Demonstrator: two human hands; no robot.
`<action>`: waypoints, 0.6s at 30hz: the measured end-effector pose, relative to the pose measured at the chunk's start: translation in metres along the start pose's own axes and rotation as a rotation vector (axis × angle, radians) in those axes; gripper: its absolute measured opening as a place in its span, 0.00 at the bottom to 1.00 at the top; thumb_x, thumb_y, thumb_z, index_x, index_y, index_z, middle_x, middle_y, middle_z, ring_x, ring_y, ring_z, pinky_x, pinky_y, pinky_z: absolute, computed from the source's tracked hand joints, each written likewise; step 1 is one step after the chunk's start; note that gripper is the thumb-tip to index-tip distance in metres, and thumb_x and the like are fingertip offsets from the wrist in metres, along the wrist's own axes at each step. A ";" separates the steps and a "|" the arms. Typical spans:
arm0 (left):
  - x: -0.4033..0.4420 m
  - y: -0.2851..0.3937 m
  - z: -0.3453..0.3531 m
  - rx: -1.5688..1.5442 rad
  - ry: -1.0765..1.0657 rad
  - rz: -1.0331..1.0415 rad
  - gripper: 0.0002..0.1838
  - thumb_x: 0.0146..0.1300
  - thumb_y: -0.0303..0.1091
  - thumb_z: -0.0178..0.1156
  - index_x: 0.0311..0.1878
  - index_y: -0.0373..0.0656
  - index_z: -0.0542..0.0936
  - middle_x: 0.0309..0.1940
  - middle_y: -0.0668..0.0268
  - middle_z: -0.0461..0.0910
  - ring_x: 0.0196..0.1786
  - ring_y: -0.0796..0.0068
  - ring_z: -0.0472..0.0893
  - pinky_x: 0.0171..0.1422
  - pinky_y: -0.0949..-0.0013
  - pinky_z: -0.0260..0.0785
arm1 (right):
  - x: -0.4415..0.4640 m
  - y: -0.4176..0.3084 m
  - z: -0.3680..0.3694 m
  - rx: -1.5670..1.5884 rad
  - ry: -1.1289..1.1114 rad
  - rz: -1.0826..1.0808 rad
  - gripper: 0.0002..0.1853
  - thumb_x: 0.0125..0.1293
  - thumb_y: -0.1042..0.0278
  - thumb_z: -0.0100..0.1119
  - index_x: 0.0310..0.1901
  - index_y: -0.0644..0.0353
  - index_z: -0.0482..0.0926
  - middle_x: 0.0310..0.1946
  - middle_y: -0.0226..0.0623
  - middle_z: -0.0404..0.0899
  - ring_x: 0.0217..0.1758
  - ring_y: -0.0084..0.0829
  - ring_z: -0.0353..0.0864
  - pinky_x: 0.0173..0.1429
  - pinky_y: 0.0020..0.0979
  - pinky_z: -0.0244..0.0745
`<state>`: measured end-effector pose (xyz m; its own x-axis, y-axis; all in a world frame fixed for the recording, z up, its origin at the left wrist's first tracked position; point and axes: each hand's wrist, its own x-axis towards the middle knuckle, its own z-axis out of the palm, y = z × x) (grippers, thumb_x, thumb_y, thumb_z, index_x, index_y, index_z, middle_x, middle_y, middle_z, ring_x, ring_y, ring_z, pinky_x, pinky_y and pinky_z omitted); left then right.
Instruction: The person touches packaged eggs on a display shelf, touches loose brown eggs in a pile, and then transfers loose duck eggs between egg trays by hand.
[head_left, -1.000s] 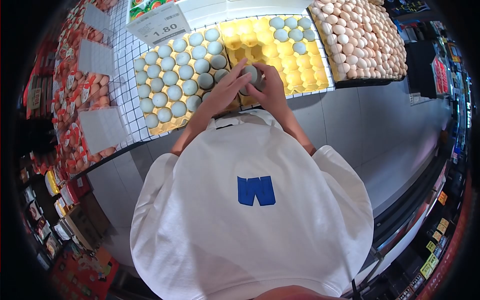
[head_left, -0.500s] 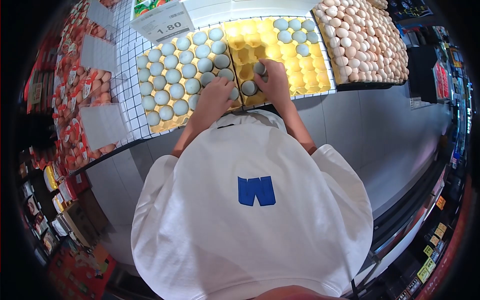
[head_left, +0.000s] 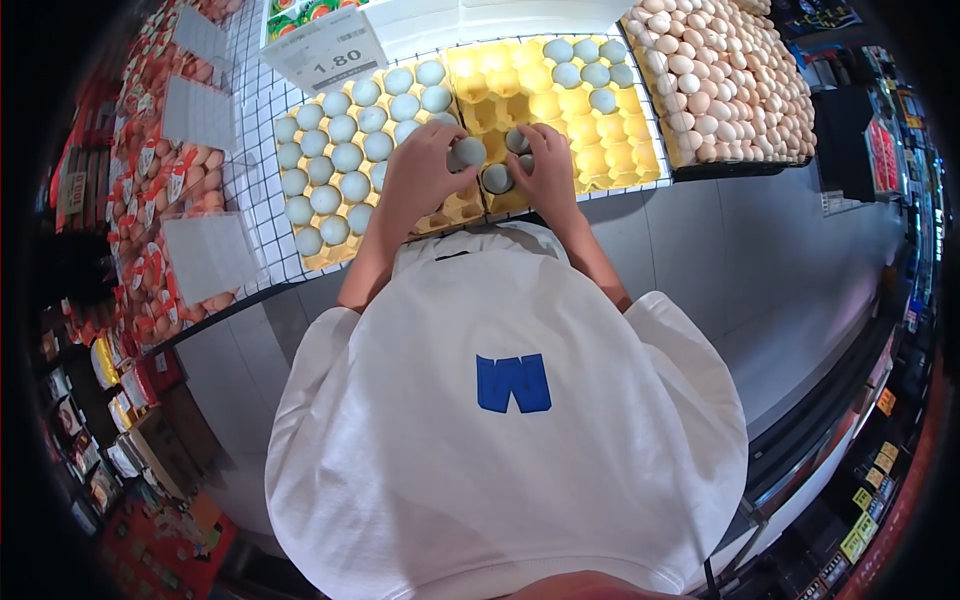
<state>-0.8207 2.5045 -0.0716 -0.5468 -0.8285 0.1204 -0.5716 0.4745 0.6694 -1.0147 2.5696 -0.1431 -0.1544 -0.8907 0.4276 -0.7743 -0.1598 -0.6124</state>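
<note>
My left hand (head_left: 423, 172) is closed around a pale blue-green egg (head_left: 467, 152) above the right edge of the fuller yellow egg tray (head_left: 455, 212). My right hand (head_left: 546, 172) is over the other yellow egg tray (head_left: 600, 172), its fingers curled on an egg (head_left: 517, 140). Part of another egg (head_left: 527, 162) shows under these fingers. Just left of the right hand, one egg (head_left: 497, 179) sits in a cup of that tray. Rows of similar eggs (head_left: 346, 156) fill much of the left tray, partly hidden by my left hand.
Several blue-green eggs (head_left: 595, 73) sit in the right tray's far corner. Beyond it stands a heap of brown eggs (head_left: 720, 90). A price sign (head_left: 325, 50) reading 1.80 stands behind the left tray. Bagged eggs (head_left: 150, 220) lie at the left.
My left hand has lifted an egg from the left tray's near right part and turned upward with it. My right hand stays nearly in place, with another egg now showing beneath its fingers.
</note>
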 end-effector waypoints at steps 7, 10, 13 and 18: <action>0.026 -0.011 0.034 0.112 -0.023 0.047 0.19 0.52 0.39 0.70 0.45 0.41 0.81 0.39 0.61 0.80 0.44 0.60 0.81 0.48 0.61 0.74 | -0.010 0.002 0.006 0.051 0.076 0.013 0.19 0.61 0.73 0.64 0.55 0.63 0.76 0.53 0.48 0.73 0.57 0.50 0.72 0.59 0.44 0.68; 0.027 -0.016 0.045 0.157 -0.031 0.065 0.19 0.52 0.40 0.69 0.45 0.41 0.81 0.39 0.61 0.80 0.46 0.59 0.81 0.49 0.59 0.74 | -0.013 0.007 0.010 0.128 0.126 0.023 0.20 0.61 0.72 0.64 0.55 0.63 0.75 0.54 0.49 0.74 0.57 0.51 0.73 0.59 0.45 0.69; 0.027 -0.017 0.046 0.169 -0.044 0.065 0.18 0.54 0.40 0.69 0.46 0.42 0.81 0.40 0.61 0.80 0.47 0.59 0.80 0.50 0.58 0.74 | -0.016 0.009 0.014 0.087 0.131 0.014 0.20 0.62 0.71 0.64 0.55 0.63 0.75 0.54 0.48 0.74 0.55 0.51 0.74 0.58 0.45 0.69; 0.026 -0.017 0.046 0.188 -0.085 0.080 0.18 0.56 0.40 0.68 0.47 0.42 0.82 0.40 0.61 0.80 0.47 0.58 0.80 0.50 0.58 0.73 | -0.015 0.007 0.015 -0.027 0.164 -0.062 0.20 0.61 0.70 0.65 0.54 0.63 0.75 0.54 0.47 0.75 0.55 0.49 0.74 0.57 0.45 0.70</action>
<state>-0.8531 2.4882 -0.1137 -0.6403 -0.7615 0.1004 -0.6236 0.5916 0.5110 -1.0085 2.5758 -0.1641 -0.2023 -0.7979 0.5678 -0.8013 -0.1985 -0.5644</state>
